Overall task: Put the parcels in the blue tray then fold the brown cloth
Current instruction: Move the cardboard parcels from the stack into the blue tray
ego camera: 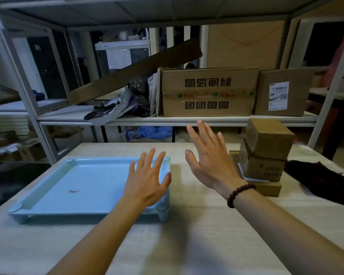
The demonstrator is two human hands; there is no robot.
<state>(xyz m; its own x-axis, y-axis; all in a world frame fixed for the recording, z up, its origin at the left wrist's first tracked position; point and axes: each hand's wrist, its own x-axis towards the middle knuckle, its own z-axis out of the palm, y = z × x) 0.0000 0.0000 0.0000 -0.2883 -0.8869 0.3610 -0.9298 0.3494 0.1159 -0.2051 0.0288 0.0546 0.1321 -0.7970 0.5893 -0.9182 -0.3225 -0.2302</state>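
Three or so parcels (264,153) sat stacked upright on the table (187,245), just to the right of the right hand (209,155), w/ the brown cloth (322,179) beyond them. Right hand was nearer, raised, fingers spread wide, empty, palm facing left. Left hand (147,181) hovered flat, also splayed & empty, over the blue tray (48,187) at its right edge. Tray held no parcels yet.

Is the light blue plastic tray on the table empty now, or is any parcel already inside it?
Empty. The light blue plastic tray shows a bare floor with one small reddish mark; the brown cardboard parcels stand stacked beside it.
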